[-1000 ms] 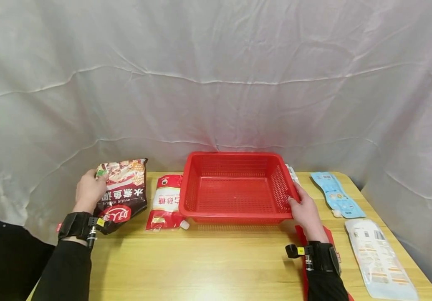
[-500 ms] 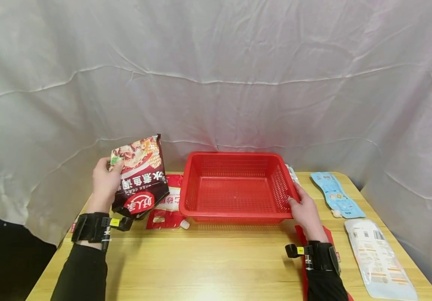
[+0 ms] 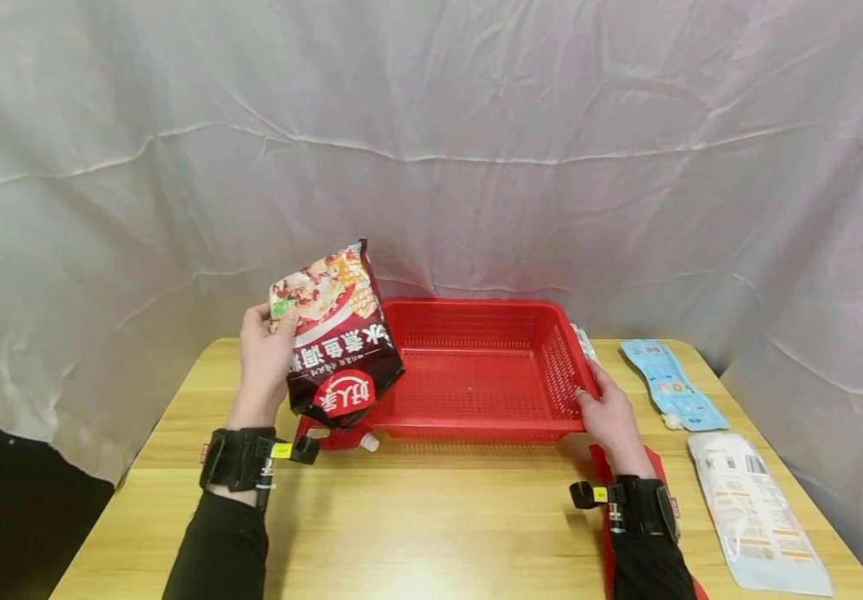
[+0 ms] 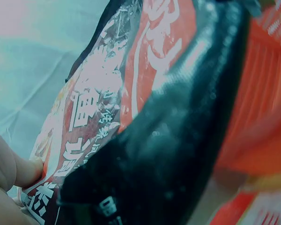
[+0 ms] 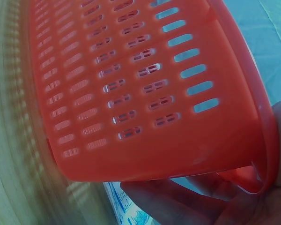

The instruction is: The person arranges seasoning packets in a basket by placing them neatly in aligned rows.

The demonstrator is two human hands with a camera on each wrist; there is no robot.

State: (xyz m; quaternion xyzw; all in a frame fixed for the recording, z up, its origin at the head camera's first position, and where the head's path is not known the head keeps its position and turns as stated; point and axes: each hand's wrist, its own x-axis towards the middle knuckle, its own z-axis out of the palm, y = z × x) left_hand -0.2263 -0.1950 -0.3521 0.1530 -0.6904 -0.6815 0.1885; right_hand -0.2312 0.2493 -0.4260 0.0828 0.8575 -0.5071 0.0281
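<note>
My left hand (image 3: 264, 354) pinches the upper left edge of a dark maroon seasoning packet (image 3: 341, 337), thumb on its printed front. The packet is tilted and overlaps the left end of a red plastic basket (image 3: 469, 387) in the head view. Up close in the left wrist view, the crinkled packet (image 4: 150, 145) hides most of the hand except the thumb. On the basket's right side, my right hand (image 3: 613, 421) grips the rim. The right wrist view has its fingers (image 5: 164, 201) curled beneath the rim, beside the slotted wall (image 5: 145, 154).
A red-and-white pouch (image 3: 344, 437) with a white cap lies left of the basket, mostly hidden by the packet. On the table's right lie a blue spouted pouch (image 3: 674, 387) and a clear-and-white pouch (image 3: 761, 508). Something red (image 3: 599, 467) lies under the right forearm. Grey cloth (image 3: 431, 167) hangs behind.
The left hand has lifted the packet and carried it rightward, from the table's left side to the basket's left end. The right hand and basket have stayed in place.
</note>
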